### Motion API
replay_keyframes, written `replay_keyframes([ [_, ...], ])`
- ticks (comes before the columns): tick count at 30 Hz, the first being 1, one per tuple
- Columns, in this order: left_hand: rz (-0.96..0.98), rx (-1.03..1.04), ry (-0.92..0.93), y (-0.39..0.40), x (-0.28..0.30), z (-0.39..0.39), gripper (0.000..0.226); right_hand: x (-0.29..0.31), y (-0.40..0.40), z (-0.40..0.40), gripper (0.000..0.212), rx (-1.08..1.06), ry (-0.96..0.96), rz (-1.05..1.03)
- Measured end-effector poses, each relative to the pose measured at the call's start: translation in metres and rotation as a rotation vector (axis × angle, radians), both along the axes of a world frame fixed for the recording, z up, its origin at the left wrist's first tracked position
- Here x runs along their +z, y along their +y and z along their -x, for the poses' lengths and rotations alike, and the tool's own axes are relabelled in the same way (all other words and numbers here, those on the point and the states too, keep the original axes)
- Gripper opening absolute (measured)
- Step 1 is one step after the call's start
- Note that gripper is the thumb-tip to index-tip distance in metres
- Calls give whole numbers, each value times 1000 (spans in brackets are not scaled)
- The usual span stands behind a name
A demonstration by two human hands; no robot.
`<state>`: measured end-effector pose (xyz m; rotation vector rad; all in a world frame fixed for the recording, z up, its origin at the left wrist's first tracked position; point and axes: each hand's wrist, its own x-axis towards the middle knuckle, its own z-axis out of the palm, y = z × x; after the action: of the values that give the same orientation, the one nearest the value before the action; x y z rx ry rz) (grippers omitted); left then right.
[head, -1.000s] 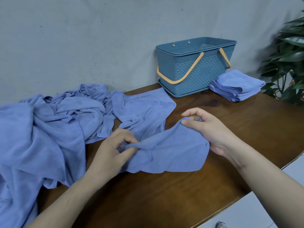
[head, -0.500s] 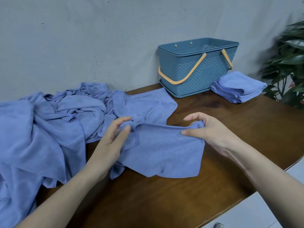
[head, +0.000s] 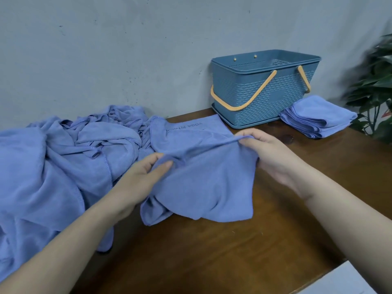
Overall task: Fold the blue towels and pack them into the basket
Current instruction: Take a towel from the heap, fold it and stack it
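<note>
A small blue towel point(head: 212, 183) hangs between both hands over the middle of the wooden table point(head: 212, 255). My left hand point(head: 140, 179) pinches its upper left edge. My right hand point(head: 269, 153) pinches the upper right corner, so the top edge is stretched between them and the lower part drapes onto the table. A heap of unfolded blue towels point(head: 55, 166) covers the table's left side. The blue basket point(head: 263, 88) with orange handles stands at the back against the wall. A stack of folded blue towels point(head: 318, 115) lies to its right.
A green leafy plant point(head: 375, 88) stands at the far right edge. A grey wall runs behind the table. A flat towel with printed lettering point(head: 186, 128) lies just behind the held one. A white surface point(head: 339, 283) shows at the lower right corner.
Both hands have lifted and spread the towel, pulling its top edge taut. My left hand moved from a bunched fold to the upper left edge.
</note>
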<state>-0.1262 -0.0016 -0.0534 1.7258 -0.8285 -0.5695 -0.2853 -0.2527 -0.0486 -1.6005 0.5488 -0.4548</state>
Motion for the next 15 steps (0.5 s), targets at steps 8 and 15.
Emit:
replay_keyframes([
  [8, 311, 389, 129, -64, 10, -41, 24, 7, -2, -79, 38, -105, 16, -87],
  [15, -97, 160, -408, -75, -28, -71, 32, -26, -8, -101, 46, -28, 181, 364],
])
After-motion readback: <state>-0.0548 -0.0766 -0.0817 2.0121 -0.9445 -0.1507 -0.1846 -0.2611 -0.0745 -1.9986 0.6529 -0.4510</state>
